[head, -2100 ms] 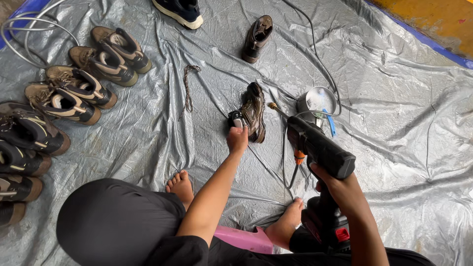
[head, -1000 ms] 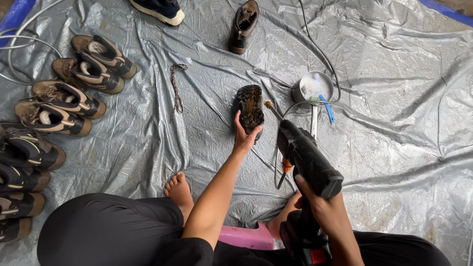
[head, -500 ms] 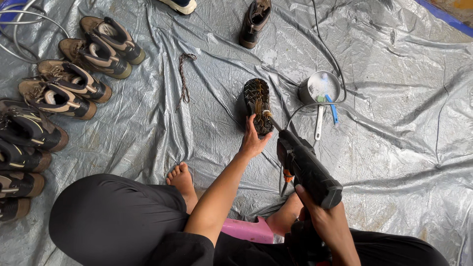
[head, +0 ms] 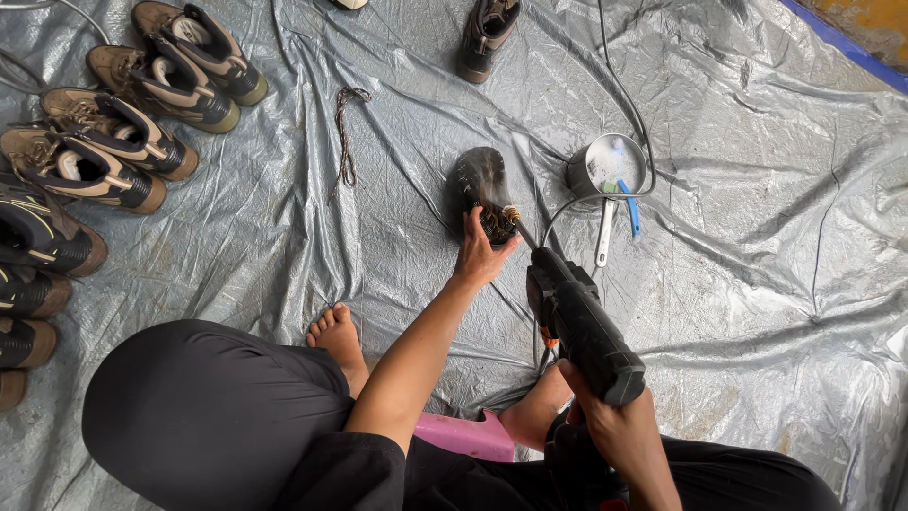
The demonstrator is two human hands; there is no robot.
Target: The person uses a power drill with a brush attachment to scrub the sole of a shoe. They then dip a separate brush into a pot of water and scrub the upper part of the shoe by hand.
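Logging what I see from the head view. Left hand (head: 480, 255): fingers spread, pressed on the near end of a dark shoe (head: 480, 189) lying sole-up on the grey tarp (head: 757, 284). Right hand (head: 610, 431): closed around the grip of a black spray gun (head: 579, 322), its nozzle tip touching the shoe beside my left fingers. Just right of the shoe: small metal pot (head: 610, 166) holding a blue-handled brush (head: 626, 203). Loose lace (head: 346, 142) to the left. Row of brown and black boots (head: 123, 123) along the left edge. Bare foot (head: 333, 333) and pink stool (head: 463, 435) near my knees.
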